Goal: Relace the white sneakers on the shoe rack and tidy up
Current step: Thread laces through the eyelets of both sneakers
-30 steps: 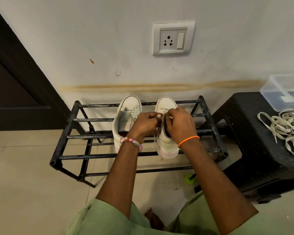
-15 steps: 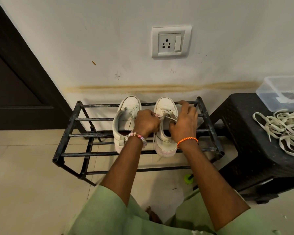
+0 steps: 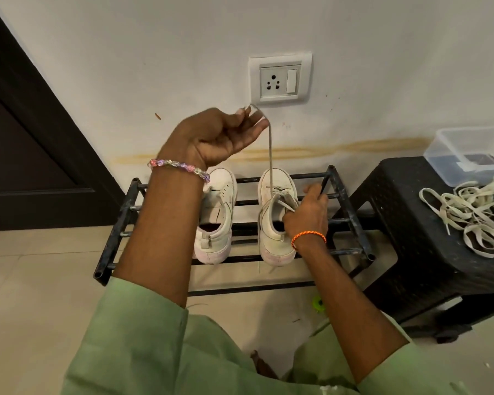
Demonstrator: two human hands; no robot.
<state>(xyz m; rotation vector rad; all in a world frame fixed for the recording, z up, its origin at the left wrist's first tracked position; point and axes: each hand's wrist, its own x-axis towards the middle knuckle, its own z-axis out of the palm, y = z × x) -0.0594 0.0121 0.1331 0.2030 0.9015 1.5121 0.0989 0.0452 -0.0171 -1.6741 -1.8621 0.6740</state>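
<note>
The right hand [image 3: 307, 216] grips the collar of the right sneaker [image 3: 275, 215], which stands beside the left sneaker [image 3: 217, 220] on the top bars of the shoe rack [image 3: 351, 220]. The left hand [image 3: 214, 136], raised above the rack, pinches the lace [image 3: 270, 146], drawn taut upward from the right sneaker. Loose laces [image 3: 468, 216] lie on the black stool [image 3: 405, 238], right of the rack.
</note>
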